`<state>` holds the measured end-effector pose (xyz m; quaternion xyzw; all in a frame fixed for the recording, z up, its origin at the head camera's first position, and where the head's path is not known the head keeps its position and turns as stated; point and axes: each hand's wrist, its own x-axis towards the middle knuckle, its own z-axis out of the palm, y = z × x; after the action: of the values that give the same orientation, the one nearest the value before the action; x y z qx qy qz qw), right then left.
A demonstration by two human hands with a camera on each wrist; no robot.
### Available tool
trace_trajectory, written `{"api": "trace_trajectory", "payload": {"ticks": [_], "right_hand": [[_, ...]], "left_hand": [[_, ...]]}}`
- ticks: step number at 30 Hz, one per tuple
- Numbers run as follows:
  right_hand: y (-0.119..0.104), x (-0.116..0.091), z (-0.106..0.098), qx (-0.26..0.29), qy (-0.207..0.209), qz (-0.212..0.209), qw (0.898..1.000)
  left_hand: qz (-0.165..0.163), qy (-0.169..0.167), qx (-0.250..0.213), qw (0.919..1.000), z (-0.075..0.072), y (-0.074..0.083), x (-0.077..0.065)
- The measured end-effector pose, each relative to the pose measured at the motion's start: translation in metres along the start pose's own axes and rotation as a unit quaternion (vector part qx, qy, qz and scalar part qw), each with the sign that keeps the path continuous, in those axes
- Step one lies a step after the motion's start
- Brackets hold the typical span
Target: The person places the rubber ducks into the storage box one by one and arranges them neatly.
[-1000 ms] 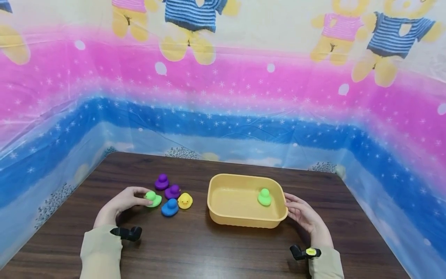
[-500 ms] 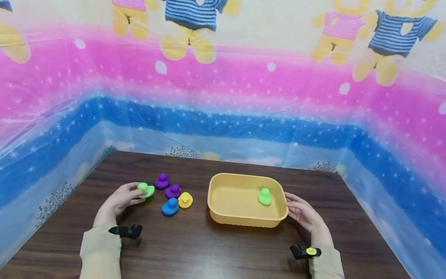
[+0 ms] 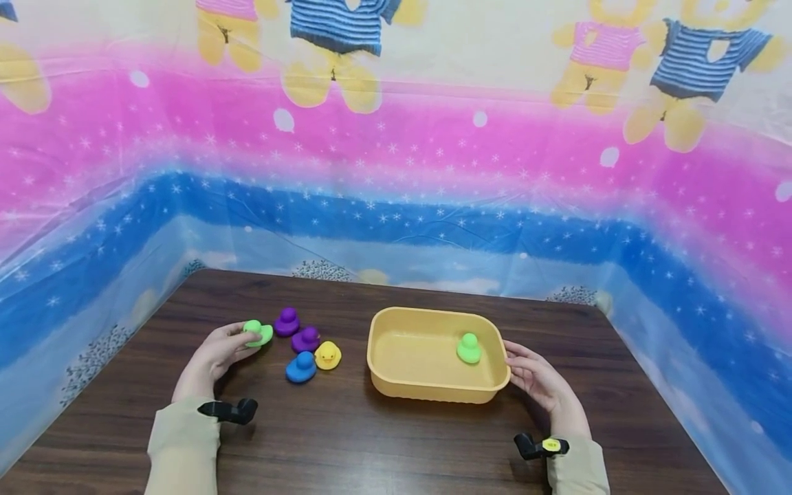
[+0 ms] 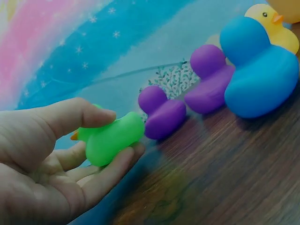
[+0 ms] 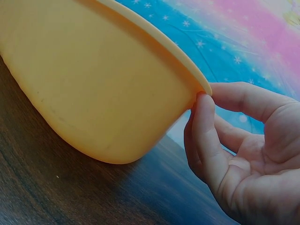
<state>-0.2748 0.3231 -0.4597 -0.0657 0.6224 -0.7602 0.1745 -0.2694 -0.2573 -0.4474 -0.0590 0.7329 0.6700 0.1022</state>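
My left hand [image 3: 213,350] pinches a green rubber duck [image 4: 115,140] between thumb and fingers; its orange beak points back toward the palm in the left wrist view. Just right of it on the table are two purple rubber ducks [image 3: 287,322], a blue rubber duck [image 3: 301,368] and a yellow rubber duck [image 3: 328,356]. My right hand [image 3: 541,381] holds the rim of a yellow plastic basin [image 5: 103,93] at its right end, thumb and fingertips at the edge. Inside the basin, toward the right, sits another green rubber duck [image 3: 469,349].
The dark wood-grain table [image 3: 371,447] carries everything. A printed cloth [image 3: 396,220] with bears and snowflakes stands around its back and sides. Black wrist cameras [image 3: 229,411] sit on both cuffs.
My left hand has moved the green duck back and to the left, away from the blue duck. The right hand and the basin have stayed in place.
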Motion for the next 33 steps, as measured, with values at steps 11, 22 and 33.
{"api": "trace_trajectory", "payload": {"ticks": [11, 22, 33], "right_hand": [[0.000, 0.001, -0.003, 0.011, -0.024, -0.014, 1.000], [0.000, 0.001, -0.004, 0.004, -0.022, -0.018, 1.000], [0.000, 0.000, -0.003, 0.004, -0.016, -0.015, 1.000]], "left_hand": [[-0.005, 0.088, -0.111, 0.9899, 0.025, 0.016, 0.005], [0.025, 0.092, -0.101, 0.9903, 0.069, 0.038, 0.013], [0.040, 0.060, -0.083, 0.9939, 0.134, 0.066, 0.029]]}}
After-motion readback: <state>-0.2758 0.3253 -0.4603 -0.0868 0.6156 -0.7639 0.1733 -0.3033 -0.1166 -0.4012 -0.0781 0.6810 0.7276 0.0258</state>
